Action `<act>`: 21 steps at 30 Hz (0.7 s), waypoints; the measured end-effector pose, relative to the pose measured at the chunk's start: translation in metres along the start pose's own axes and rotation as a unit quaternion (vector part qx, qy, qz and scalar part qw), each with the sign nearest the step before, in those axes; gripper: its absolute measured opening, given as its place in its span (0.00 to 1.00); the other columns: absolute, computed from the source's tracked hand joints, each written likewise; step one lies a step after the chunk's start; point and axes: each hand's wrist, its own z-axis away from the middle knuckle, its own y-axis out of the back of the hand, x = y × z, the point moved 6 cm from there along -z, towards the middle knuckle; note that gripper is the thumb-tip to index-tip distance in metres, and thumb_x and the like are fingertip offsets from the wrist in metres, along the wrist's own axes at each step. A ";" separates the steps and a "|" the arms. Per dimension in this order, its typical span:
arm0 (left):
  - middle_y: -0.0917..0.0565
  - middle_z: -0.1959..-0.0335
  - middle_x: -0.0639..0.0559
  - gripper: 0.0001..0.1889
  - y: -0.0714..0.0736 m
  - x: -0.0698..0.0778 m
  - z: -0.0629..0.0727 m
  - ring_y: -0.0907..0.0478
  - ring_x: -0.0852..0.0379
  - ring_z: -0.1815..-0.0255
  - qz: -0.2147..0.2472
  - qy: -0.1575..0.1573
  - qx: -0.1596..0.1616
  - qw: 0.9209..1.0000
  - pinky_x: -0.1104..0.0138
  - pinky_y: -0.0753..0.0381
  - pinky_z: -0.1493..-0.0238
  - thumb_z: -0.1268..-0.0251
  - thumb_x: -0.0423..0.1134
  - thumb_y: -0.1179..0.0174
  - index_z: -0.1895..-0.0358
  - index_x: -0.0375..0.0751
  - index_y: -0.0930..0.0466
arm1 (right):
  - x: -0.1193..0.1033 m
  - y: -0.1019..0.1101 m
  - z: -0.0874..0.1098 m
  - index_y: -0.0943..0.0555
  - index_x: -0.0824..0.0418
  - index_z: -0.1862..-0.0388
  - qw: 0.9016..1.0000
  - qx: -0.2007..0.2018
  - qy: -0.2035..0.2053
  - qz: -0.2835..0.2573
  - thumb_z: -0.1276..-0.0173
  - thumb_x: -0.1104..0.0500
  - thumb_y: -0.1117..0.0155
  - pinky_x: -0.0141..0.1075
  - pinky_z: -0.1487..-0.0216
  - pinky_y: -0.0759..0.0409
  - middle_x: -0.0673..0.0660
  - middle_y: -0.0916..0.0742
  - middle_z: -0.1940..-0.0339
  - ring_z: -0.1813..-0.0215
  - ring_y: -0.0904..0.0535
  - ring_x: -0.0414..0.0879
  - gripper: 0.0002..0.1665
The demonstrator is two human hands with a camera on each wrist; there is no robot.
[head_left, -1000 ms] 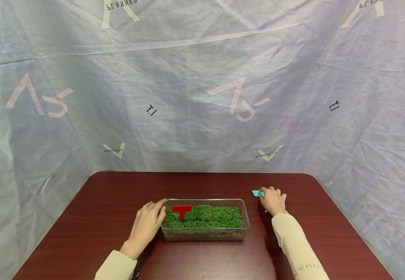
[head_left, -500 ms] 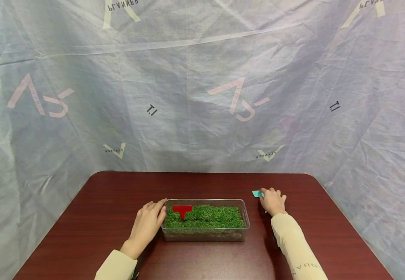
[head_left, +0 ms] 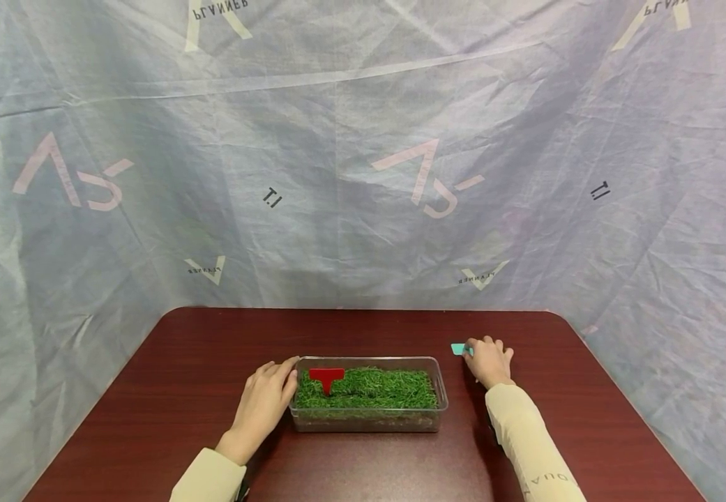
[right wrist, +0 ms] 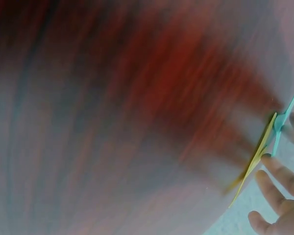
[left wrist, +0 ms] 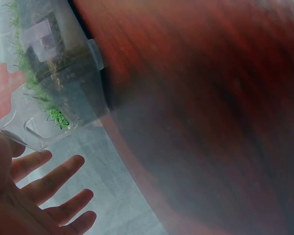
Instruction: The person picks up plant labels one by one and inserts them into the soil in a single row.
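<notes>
A clear plastic box (head_left: 367,422) with green grass (head_left: 375,389) stands mid-table in the head view. One red T-shaped plant label (head_left: 326,376) stands upright at the grass's left end. My left hand (head_left: 265,401) touches the box's left rim, its fingers fairly straight; the left wrist view shows thumb and index at the rim's corner. Right of the box, my right hand (head_left: 489,361) pinches a teal plant label (head_left: 459,348) between thumb and index finger, low over the table. In the right wrist view, yellow plant labels (right wrist: 257,154) lie beside the teal one, under the fingertips.
The dark red-brown table (head_left: 363,467) has rounded far corners. A grey printed cloth (head_left: 337,174) hangs behind it and along both sides. The box's right end stands a short way left of my right hand.
The teal plant label has shifted and turned slightly at my right fingertips, a little toward me. My right forearm has shifted very slightly left. Left hand, box and red label stay still.
</notes>
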 end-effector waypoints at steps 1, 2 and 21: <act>0.16 0.55 0.47 0.16 0.000 0.000 0.000 0.25 0.39 0.46 0.000 0.000 0.000 1.000 0.44 0.29 0.48 0.32 0.42 0.50 0.45 0.46 0.23 | 0.000 0.000 0.000 0.19 0.59 0.57 1.000 0.003 0.001 0.001 0.38 0.56 0.39 0.60 0.56 0.39 0.66 0.21 0.59 0.56 0.30 0.65 0.12; 0.16 0.55 0.47 0.16 0.000 0.000 0.000 0.25 0.39 0.46 0.001 0.000 -0.001 1.000 0.44 0.29 0.48 0.32 0.43 0.51 0.45 0.46 0.23 | -0.001 0.001 0.001 0.19 0.59 0.57 1.000 0.007 0.002 0.002 0.39 0.56 0.38 0.60 0.56 0.38 0.66 0.20 0.60 0.56 0.30 0.65 0.12; 0.17 0.54 0.46 0.16 0.000 -0.001 0.000 0.26 0.39 0.46 0.005 0.004 -0.009 1.000 0.44 0.29 0.48 0.32 0.43 0.51 0.44 0.46 0.24 | 0.000 0.005 -0.002 0.24 0.64 0.56 0.999 0.045 -0.008 -0.027 0.43 0.63 0.37 0.58 0.54 0.38 0.66 0.19 0.59 0.55 0.28 0.64 0.15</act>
